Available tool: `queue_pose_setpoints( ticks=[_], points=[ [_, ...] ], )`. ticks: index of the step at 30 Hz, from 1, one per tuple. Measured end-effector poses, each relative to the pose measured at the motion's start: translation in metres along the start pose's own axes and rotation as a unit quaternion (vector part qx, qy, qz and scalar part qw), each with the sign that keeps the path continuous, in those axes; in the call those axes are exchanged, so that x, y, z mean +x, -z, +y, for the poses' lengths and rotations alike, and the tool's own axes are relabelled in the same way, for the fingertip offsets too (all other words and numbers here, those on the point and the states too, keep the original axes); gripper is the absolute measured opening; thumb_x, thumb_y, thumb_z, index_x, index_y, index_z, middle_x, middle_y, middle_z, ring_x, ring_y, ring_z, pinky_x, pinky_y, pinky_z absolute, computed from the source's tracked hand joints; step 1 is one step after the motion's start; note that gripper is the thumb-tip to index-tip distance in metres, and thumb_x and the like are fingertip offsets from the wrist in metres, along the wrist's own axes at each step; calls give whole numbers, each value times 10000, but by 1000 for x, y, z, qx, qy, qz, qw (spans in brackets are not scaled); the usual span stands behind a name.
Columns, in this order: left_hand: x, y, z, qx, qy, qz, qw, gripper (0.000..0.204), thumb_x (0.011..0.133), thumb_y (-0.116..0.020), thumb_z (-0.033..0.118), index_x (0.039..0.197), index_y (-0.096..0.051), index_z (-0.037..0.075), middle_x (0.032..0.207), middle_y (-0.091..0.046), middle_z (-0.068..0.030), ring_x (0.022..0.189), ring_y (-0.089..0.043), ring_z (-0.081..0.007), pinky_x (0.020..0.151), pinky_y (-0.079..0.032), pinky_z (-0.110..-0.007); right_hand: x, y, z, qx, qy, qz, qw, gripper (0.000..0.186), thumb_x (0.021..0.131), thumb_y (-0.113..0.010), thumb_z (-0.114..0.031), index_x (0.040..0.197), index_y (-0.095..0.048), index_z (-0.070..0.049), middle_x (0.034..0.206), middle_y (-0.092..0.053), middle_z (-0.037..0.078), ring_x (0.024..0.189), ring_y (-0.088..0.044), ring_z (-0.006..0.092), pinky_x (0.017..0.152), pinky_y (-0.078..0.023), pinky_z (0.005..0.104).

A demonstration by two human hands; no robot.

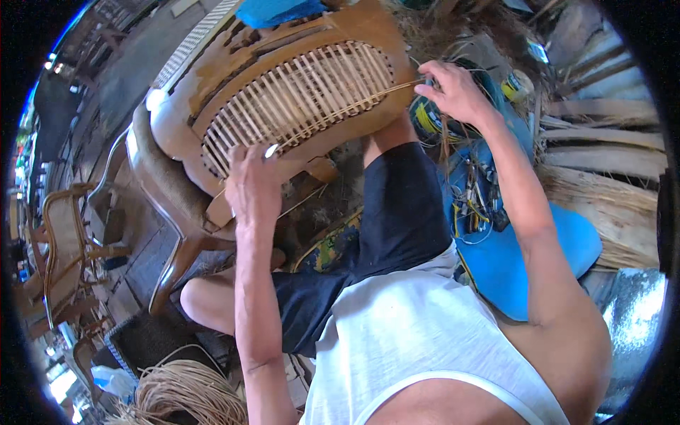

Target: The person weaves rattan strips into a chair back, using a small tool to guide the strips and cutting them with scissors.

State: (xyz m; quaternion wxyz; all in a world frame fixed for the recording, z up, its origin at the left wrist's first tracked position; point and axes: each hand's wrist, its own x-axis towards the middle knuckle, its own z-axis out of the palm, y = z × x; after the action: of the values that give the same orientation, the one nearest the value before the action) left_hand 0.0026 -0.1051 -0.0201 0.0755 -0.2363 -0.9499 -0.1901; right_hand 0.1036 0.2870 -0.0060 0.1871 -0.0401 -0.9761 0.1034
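Observation:
A wooden chair frame (386, 113) lies tilted before me. Pale cane strips (297, 88) run side by side across its curved opening, their ends set along a row of dark holes. Over the lower left end of this weave, my left hand (253, 185) is closed, and a small shiny, pale tip shows beside its fingers; what it belongs to is hidden. A thin cane strand (368, 98) stretches slantwise across the strips toward the upper right. My right hand (457, 92) pinches that strand just past the frame's right edge.
Pliers and other hand tools (473, 191) lie on a blue seat (524, 248) at right. Bundled fibre strips (602, 202) stand beyond it. A coil of cane (188, 389) sits at lower left, below another chair (67, 241). Blue cloth (280, 10) rests atop the frame.

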Motion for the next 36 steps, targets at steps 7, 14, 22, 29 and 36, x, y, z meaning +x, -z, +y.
queue_pose_setpoints(
  ticks=[7, 14, 22, 29, 36],
  points=[
    [8, 17, 14, -53, 35, -117, 991, 373, 966, -700, 367, 922, -682, -3, 918, -688, -193, 847, -667, -396, 761, -506, -495, 19, 9, -7, 52, 1, -141, 989, 365, 986, -692, -370, 1090, -641, -24, 887, -704, 144, 815, -680, 323, 748, -531, 431],
    [9, -5, -1, -142, 93, -52, 984, 412, 943, -715, 429, 866, -702, 25, 757, -684, -196, 735, -664, -404, 709, -506, -468, 38, 6, -54, 88, 8, -167, 982, 284, 976, -698, -321, 1004, -606, -53, 822, -606, 109, 774, -641, 305, 702, -516, 447],
    [1, -14, -11, -195, 61, -25, 979, 411, 955, -713, 395, 820, -660, 11, 705, -641, -194, 677, -637, -393, 663, -492, -466, 35, -15, -54, 178, 35, -112, 977, 216, 902, -767, -99, 831, -589, -1, 801, -581, 48, 735, -587, 166, 703, -493, 346],
    [4, -2, -5, -203, 108, -79, 970, 399, 960, -703, 365, 799, -634, 7, 725, -650, -204, 683, -649, -388, 662, -495, -475, 42, -12, -55, 221, -86, -147, 960, 182, 872, -795, -125, 862, -654, -10, 811, -627, 49, 734, -599, 156, 705, -492, 338],
    [-9, 45, 10, -32, 65, -105, 992, 384, 955, -695, 390, 922, -722, 9, 825, -705, -230, 837, -703, -417, 766, -520, -496, 26, -17, -77, -52, 100, 26, 993, 221, 888, -767, -203, 1027, -667, -64, 927, -615, 88, 883, -649, 317, 816, -518, 446]
  ],
)
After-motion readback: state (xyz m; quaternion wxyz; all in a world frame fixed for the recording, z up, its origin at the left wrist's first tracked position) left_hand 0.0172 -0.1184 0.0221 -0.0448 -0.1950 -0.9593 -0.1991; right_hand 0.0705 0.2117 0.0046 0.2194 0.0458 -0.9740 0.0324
